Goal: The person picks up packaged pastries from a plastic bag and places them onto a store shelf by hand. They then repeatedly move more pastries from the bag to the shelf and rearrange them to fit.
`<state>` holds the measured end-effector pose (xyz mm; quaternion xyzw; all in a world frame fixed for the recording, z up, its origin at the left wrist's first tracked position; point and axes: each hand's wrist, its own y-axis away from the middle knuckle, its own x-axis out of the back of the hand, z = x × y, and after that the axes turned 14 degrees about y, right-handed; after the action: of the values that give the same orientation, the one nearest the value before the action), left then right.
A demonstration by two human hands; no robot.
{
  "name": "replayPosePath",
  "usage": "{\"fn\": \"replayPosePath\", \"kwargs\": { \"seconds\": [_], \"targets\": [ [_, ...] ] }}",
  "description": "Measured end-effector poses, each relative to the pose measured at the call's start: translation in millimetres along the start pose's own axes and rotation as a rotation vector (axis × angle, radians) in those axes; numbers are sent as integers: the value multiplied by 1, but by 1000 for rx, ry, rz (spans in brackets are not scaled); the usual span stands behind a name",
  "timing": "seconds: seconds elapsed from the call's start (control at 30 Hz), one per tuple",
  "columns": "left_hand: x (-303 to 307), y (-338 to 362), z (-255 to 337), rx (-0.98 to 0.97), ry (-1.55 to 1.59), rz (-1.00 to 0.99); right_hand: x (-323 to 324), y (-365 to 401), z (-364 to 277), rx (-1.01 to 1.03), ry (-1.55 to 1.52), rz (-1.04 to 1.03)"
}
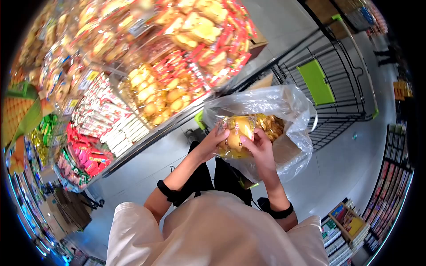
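Note:
Between both hands is a clear plastic packet of golden-brown buns (239,133), with red print on the film. My left hand (213,142) grips its left side, the thumb lying on the front. On its right side my right hand (261,148) closes round the edge, thumb on the film too. Right behind the packet gapes a large clear plastic bag (298,116), propped inside a cardboard box (286,148) on the cart. Several more gold-coloured packets (271,125) lie in that bag, partly hidden by my right hand and the held packet.
A black wire shopping cart (346,111) with a green panel (316,82) stands ahead to the right. Along the left runs a display counter (146,139) with packaged buns (146,91), white-and-red wrapped snacks (104,115) and pink packets (88,155). Shelves (386,186) line the right.

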<state>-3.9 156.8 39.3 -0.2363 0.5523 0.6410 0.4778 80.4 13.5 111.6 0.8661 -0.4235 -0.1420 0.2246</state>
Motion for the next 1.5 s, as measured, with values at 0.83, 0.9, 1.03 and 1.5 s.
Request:
{"fn": "replayPosePath", "kwargs": {
  "seconds": [0.83, 0.9, 1.03, 1.5],
  "targets": [
    [84, 146, 142, -315, 29, -131, -181, -74, -66, -19, 151, -350],
    [86, 140, 147, -319, -8, -28, -179, -77, -63, -34, 188, -438],
    [79, 140, 157, -282, -129, -77, -166, -96, -82, -35, 321, -583],
    [59, 99, 188, -452, -1039, -61, -177, -213, -82, 989, 1715, -115]
  ]
}}
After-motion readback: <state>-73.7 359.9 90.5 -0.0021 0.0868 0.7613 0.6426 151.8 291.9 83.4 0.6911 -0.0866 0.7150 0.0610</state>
